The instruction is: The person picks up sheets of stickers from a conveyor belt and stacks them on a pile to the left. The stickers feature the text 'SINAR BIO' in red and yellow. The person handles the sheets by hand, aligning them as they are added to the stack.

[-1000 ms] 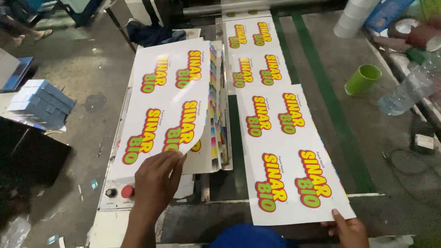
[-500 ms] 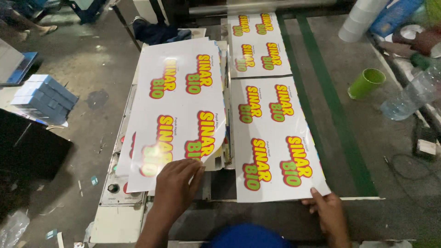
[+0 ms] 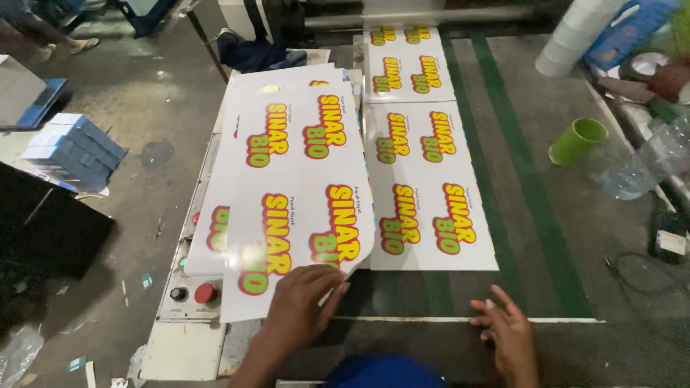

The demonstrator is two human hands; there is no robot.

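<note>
Left hand: the left hand (image 3: 305, 305) lies palm down on the near edge of the top printed sheet (image 3: 302, 194), fingers spread and nearly flat, thumb out to the right – pressing on the sheet rather than gripping it, as far as the view shows.
Top sheet: white and glossy, with a glare patch near the hand; it carries four big yellow words outlined in red, each paired with a shorter green word. It lies slightly askew on the stack of sheets (image 3: 248, 93), its near right corner curling up just beside the thumb, and it overhangs the control panel (image 3: 188, 287).
Right hand: the right hand (image 3: 509, 334) rests open on the dark front ledge, fingers loosely splayed and holding nothing – apart from the sheet beyond it.
Sheet on the belt: a second printed sheet (image 3: 428, 190) of the same design lies flat on the grey conveyor (image 3: 532, 129), just right of the stack, with a third sheet (image 3: 406, 68) behind it near the machine's mouth.
Conveyor: two green stripes run along it, one partly under the sheets.
Panel: a red button (image 3: 205, 293) and a black knob (image 3: 177, 294) sit just left of the left wrist.
Right side: a green cup (image 3: 577, 140) stands on the conveyor's edge, a clear plastic bottle (image 3: 647, 162) lying beyond it.
Floor, left: a pile of blue boxes (image 3: 72, 147).
</note>
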